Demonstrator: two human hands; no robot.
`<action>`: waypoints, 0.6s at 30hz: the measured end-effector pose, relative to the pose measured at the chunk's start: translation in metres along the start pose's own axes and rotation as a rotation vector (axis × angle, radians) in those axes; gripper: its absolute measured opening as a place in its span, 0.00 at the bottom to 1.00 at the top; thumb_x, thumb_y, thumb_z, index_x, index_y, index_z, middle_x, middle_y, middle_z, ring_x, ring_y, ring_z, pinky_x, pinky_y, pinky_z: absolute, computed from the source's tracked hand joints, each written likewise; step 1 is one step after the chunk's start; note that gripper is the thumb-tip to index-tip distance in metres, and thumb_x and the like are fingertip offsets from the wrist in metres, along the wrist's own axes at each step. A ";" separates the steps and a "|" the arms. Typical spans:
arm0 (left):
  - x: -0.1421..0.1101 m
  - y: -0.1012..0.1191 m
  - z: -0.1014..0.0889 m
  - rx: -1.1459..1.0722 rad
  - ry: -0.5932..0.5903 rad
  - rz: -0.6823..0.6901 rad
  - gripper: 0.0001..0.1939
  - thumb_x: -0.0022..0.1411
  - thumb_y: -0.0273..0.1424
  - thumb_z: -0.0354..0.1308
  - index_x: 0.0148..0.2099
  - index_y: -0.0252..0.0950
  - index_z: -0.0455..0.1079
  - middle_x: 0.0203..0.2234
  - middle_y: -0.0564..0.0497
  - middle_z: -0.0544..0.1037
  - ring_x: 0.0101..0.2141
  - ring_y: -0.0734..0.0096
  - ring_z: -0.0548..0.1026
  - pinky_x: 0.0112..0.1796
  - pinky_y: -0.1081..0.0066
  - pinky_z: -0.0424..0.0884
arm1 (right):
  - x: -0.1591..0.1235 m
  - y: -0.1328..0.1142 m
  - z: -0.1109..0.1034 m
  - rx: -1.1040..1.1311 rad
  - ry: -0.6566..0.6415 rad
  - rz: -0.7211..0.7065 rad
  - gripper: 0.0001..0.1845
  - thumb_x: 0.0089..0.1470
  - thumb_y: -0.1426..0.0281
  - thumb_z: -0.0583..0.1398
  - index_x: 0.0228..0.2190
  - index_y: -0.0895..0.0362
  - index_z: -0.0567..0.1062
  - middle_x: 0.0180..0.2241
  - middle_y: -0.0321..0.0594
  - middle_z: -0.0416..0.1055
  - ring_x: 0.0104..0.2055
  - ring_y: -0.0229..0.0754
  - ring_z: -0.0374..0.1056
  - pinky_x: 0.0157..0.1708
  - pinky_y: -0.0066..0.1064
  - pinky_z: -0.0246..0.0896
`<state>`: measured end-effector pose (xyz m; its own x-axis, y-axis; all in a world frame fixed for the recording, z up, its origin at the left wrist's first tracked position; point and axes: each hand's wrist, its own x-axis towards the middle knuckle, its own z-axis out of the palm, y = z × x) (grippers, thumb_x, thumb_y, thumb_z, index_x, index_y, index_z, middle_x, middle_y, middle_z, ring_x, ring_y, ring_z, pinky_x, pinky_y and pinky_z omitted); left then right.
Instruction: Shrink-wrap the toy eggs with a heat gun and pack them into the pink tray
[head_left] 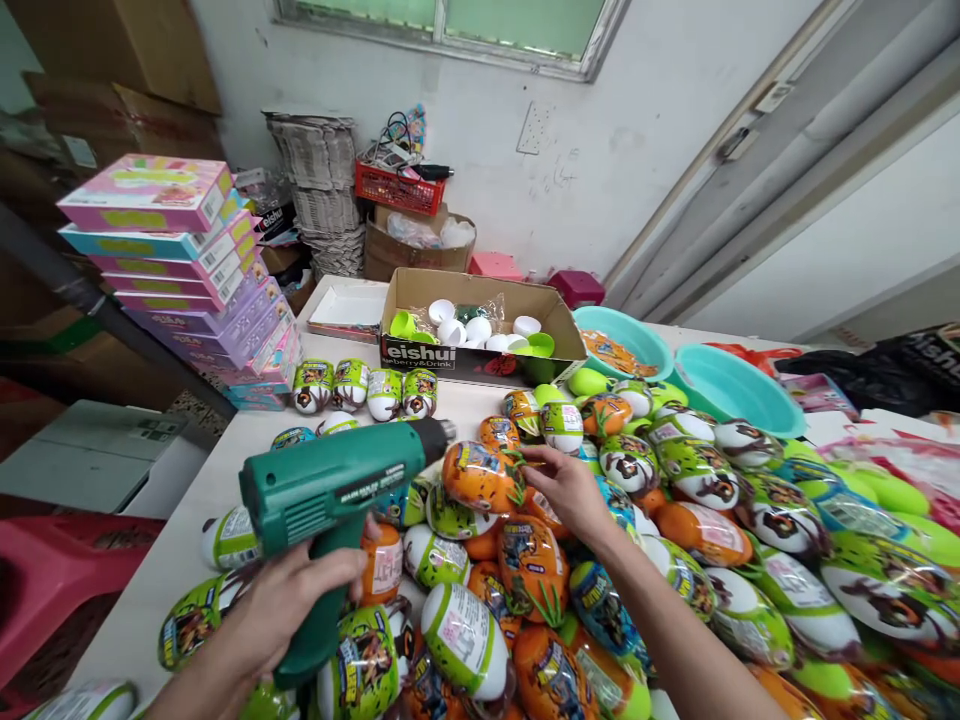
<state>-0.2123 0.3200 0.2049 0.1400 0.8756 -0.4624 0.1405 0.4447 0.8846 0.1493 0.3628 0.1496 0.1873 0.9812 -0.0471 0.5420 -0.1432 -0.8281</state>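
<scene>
My left hand (pixel 296 595) is wrapped round the grip of a green heat gun (pixel 337 490), whose dark nozzle points right at an orange wrapped toy egg (pixel 480 475). My right hand (pixel 566 490) pinches that egg by its right end and holds it just above a heap of wrapped eggs (pixel 675 520) in orange, green, white and blue sleeves. The heap covers the right and near part of the white table (pixel 217 470). Several finished eggs (pixel 367 388) stand upright in a row at the far left of the table.
An open cardboard box (pixel 480 325) with white and green egg halves sits at the back. Two teal basins (pixel 720 385) stand to its right. A stack of pink and purple boxes (pixel 187 250) rises at the left. A red stool (pixel 60 570) stands beside the table.
</scene>
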 end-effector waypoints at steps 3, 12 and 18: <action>0.025 -0.007 -0.020 0.002 0.099 -0.086 0.11 0.50 0.38 0.63 0.33 0.37 0.74 0.18 0.56 0.75 0.22 0.67 0.72 0.26 0.71 0.69 | 0.013 0.018 -0.021 -0.122 0.075 -0.012 0.18 0.46 0.62 0.60 0.38 0.56 0.79 0.35 0.44 0.78 0.36 0.50 0.74 0.38 0.41 0.69; 0.061 -0.017 -0.029 0.073 0.116 -0.062 0.09 0.50 0.39 0.63 0.29 0.38 0.72 0.16 0.56 0.74 0.22 0.64 0.73 0.27 0.70 0.70 | 0.120 -0.025 0.084 -0.293 0.013 -0.057 0.19 0.52 0.65 0.59 0.46 0.57 0.73 0.44 0.49 0.76 0.41 0.47 0.74 0.42 0.36 0.67; 0.050 -0.051 -0.051 0.056 0.220 -0.105 0.11 0.46 0.39 0.66 0.33 0.42 0.78 0.28 0.49 0.84 0.34 0.51 0.80 0.34 0.63 0.78 | 0.182 -0.027 0.173 -0.461 -0.031 0.201 0.22 0.45 0.71 0.65 0.44 0.61 0.70 0.39 0.54 0.77 0.41 0.52 0.74 0.36 0.34 0.66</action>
<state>-0.2624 0.3503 0.1395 -0.0942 0.8478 -0.5219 0.1982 0.5297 0.8247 0.0275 0.5677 0.0665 0.3045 0.9307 -0.2027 0.8044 -0.3652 -0.4686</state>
